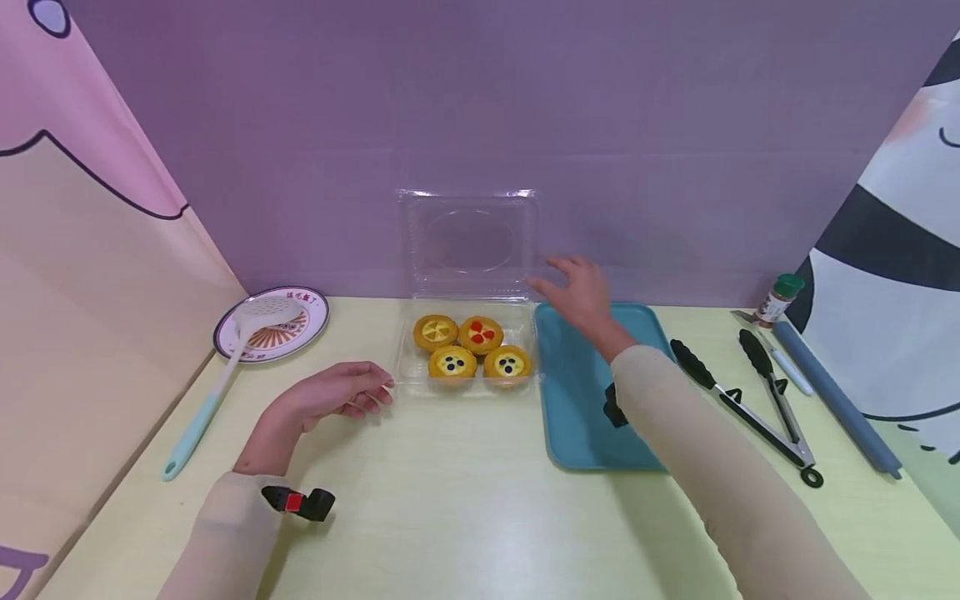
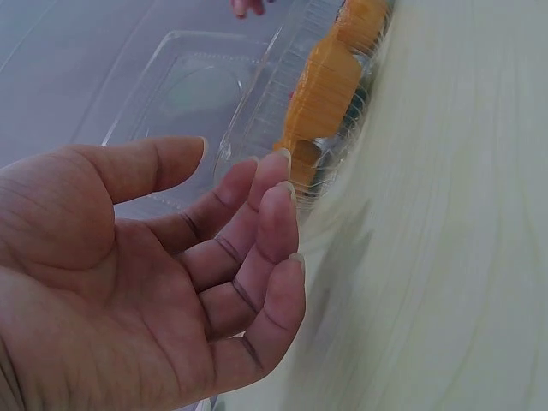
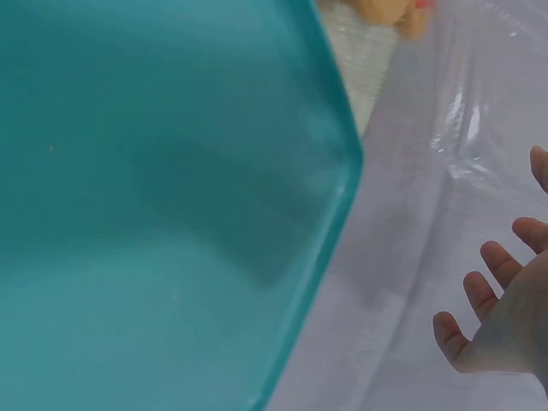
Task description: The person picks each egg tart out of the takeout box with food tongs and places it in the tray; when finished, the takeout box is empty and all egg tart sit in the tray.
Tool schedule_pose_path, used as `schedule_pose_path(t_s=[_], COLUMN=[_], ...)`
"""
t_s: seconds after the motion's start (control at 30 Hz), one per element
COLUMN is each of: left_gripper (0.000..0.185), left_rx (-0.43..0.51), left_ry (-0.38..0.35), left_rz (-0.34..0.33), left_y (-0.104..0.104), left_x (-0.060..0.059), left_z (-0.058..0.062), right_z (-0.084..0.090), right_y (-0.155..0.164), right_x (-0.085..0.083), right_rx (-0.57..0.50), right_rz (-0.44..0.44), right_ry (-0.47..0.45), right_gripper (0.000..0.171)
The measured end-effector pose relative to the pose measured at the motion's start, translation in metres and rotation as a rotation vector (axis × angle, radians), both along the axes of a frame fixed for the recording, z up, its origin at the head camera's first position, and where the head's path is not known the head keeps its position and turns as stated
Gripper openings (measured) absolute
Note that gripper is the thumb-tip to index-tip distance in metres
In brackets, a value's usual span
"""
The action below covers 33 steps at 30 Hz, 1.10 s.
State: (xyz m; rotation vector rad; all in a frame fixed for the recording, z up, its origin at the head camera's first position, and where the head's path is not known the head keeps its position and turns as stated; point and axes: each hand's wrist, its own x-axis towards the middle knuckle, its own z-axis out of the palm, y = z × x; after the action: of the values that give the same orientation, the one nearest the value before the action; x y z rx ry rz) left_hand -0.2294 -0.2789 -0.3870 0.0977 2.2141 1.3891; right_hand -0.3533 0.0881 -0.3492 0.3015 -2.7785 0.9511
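Observation:
A clear plastic clamshell box (image 1: pixel 408 354) stands mid-table, its hinged lid (image 1: pixel 471 237) raised upright at the back. Inside sit several egg tarts (image 1: pixel 480 335), some topped with dark berries, one with red pieces and one with yellow. My left hand (image 1: pixel 333 394) hovers beside the box's front left corner, its fingers loosely bent with nothing in them; in the left wrist view the palm (image 2: pixel 111 282) is bare. Over the far end of the blue tray (image 1: pixel 600 433), my right hand (image 1: pixel 579 293) spreads its fingers close to the lid's right edge and holds nothing.
At left, a white slotted skimmer (image 1: pixel 206 425) lies with its head on a patterned plate (image 1: pixel 315 329). To the right lie black-tipped tongs (image 1: pixel 757 429), a light-coloured stick-like tool (image 1: pixel 791 371) and a blue-grey rod (image 1: pixel 840 400). A green-capped jar (image 1: pixel 780 300) stands behind them.

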Motion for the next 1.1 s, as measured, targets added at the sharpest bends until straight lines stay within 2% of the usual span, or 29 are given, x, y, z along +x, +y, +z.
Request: schedule_pose_path(t_s=[0.23,0.43,0.6,0.7,0.87,1.1], left_gripper=[0.039,0.037,0.035,0.034,0.033,0.032], left_rx=[0.024,0.019,0.035,0.042,0.034,0.028], left_ry=[-0.008,-0.015,-0.028,-0.030,-0.011,-0.006], left_rz=[-0.002,0.009,0.014,0.020,0.052,0.108], left_y=[0.000,-0.001,-0.001,-0.001,-0.002,-0.002], left_x=[0.000,0.000,0.000,0.000,0.000,-0.001], left_z=[-0.001,0.000,0.000,0.000,0.001,0.000], right_z=[-0.011,-0.016,-0.022,-0.026,-0.029,-0.027], right_y=[0.002,-0.004,-0.011,-0.015,-0.018,-0.021], right_x=[-0.011,-0.017,-0.022,-0.025,-0.028,-0.028], right_rx=[0.027,-0.020,-0.080,-0.145,-0.257,-0.296], right_rz=[-0.020,-0.053,-0.095,-0.122,-0.155,-0.153], right_ry=[-0.108,-0.205,-0.273,-0.293,-0.296,-0.282], right_gripper=[0.058,0.056,0.041,0.034,0.030,0.028])
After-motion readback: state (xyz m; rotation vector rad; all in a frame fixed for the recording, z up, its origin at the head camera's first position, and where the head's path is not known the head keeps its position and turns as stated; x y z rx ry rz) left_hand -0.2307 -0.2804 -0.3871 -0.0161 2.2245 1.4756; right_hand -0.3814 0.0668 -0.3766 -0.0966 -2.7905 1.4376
